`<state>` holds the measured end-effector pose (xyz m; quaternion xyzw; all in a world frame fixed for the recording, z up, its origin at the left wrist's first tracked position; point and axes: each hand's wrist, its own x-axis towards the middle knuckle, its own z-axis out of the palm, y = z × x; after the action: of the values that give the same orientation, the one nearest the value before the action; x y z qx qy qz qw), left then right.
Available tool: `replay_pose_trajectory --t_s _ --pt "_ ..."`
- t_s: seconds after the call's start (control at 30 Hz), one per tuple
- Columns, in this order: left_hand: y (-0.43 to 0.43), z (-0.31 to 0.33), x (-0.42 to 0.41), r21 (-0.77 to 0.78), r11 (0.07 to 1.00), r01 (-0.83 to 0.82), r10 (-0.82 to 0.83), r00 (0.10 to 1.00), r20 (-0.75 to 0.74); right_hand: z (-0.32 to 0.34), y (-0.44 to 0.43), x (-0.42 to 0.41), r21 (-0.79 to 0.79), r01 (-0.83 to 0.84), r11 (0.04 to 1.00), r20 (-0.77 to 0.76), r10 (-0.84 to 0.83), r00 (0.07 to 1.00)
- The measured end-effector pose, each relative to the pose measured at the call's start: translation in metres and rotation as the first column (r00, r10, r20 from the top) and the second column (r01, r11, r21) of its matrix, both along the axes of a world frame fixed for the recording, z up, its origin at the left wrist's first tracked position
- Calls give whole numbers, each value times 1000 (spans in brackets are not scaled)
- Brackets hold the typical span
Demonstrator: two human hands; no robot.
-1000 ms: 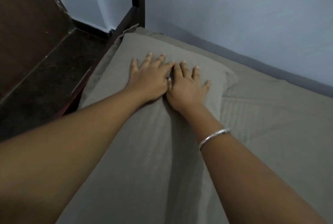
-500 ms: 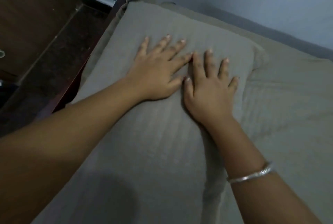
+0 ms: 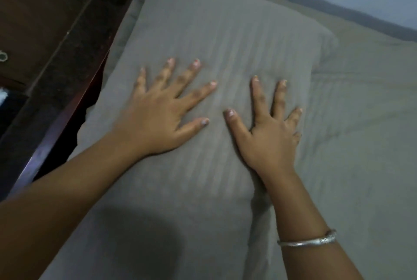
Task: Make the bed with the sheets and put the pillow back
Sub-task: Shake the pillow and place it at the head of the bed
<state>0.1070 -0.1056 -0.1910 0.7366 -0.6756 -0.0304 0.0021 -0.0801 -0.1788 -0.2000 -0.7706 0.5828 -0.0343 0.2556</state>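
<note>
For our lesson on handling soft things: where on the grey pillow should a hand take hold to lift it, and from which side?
Probably the pillow by its long right edge, coming from over the sheet: that edge stands free above it, so fingers can slide under. The left edge crowds the bed frame.

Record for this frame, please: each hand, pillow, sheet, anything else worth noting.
sheet: grey, spread out, lightly creased
pillow: grey, faintly striped, lying on the sheet
left hand: flat on the pillow, fingers spread
right hand: flat on the pillow beside the left hand, not touching it
bangle: silver, on the right wrist
</note>
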Motion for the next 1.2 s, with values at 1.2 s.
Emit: replay_pose_trajectory --t_s 1.2 --pt "38 -113 -397 323 933 -156 181 982 -48 -119 84 -338 -108 -318 942 -220 290 932"
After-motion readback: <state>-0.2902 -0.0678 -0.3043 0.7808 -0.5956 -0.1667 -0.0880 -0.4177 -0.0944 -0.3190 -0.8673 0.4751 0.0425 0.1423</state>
